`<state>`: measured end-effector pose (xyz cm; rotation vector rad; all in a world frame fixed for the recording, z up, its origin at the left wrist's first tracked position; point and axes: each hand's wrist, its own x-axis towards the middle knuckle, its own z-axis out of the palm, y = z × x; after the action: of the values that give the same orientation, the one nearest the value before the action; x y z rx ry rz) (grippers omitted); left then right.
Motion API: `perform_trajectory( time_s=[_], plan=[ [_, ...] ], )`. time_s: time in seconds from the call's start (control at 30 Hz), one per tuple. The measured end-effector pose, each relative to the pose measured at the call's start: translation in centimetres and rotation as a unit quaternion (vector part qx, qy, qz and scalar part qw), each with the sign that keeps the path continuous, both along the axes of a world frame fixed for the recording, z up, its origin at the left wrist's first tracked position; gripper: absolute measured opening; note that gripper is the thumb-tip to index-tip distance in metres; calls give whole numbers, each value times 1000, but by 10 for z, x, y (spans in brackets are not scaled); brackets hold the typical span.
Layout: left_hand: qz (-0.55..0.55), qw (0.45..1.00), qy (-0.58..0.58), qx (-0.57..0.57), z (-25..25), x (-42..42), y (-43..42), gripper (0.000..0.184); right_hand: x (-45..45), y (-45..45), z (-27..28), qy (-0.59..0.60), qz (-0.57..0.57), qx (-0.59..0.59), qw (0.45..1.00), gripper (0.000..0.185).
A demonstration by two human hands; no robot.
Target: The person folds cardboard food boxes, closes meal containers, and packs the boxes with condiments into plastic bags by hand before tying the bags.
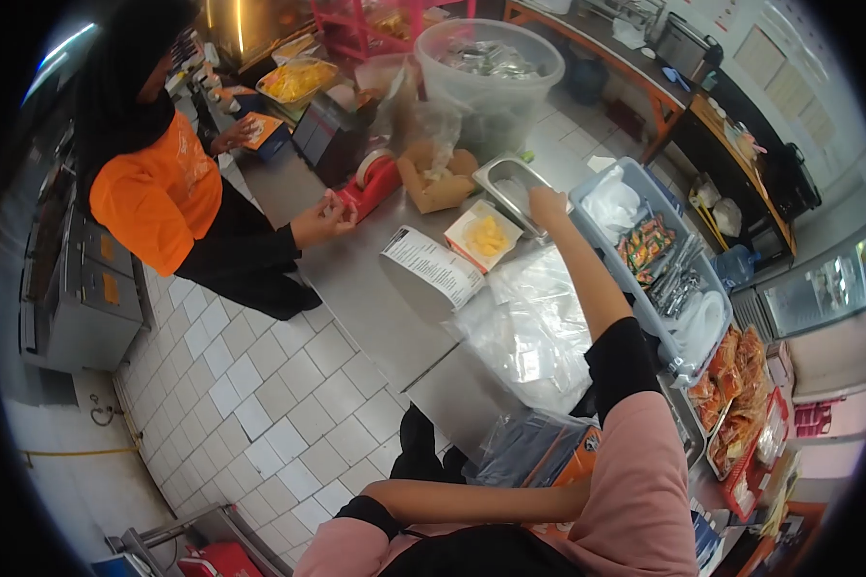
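My right hand [548,207] reaches forward over the right end of a small metal pan [494,174]. Its fingers point down and are too hidden to show whether they grip anything. Left of it stands an open paper box [484,237] with yellow food pieces inside. A long printed receipt [435,266] lies beside that box. Below my right forearm, clear plastic bags [529,332] lie spread in a pile. My left forearm crosses low in front of my body, and its hand is hidden behind my right sleeve.
A grey-blue bin [601,252] holds sachets and wrapped cutlery. A co-worker in orange [154,207] has one hand by a red tape dispenser [370,188], the other on a small box [263,135]. A brown carton [435,192] and large translucent tub [481,111] stand behind.
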<state>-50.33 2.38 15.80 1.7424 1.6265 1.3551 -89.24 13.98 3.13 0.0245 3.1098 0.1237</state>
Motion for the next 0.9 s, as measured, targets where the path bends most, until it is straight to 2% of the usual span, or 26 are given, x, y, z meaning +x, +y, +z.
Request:
perform_trajectory(
  time_s=[0.1,0.23,0.37,0.4,0.57,0.6,0.67,0.73,0.8,0.87,0.9],
  plan=[
    [-6,1000,-8,7,1,-2,-4,20,3,0,8,-7,17,31,999,17],
    [-14,1000,-13,11,5,-4,-3,20,0,10,13,-63,-11,8,998,16],
    [-20,1000,-8,13,7,-7,-2,20,4,27,21,64,70,-54,994,9],
    [-21,1000,-6,13,8,-7,-1,20,9,32,28,108,98,-72,987,9],
    [-21,1000,17,12,11,-6,2,20,62,57,105,91,146,-139,975,10],
    [-22,999,25,12,12,-6,4,20,77,65,120,93,170,-167,967,11],
    [-26,998,50,4,19,-4,8,18,143,52,184,52,137,-209,967,12],
    [-30,995,96,-18,25,-1,15,13,211,52,222,100,189,-201,956,9],
    [-26,994,108,-12,22,2,18,12,281,53,247,110,142,-202,963,6],
    [6,969,217,116,20,3,18,12,356,47,264,79,72,-221,969,7],
    [29,959,235,157,16,7,20,13,391,48,264,62,65,-217,972,6]
  ],
)
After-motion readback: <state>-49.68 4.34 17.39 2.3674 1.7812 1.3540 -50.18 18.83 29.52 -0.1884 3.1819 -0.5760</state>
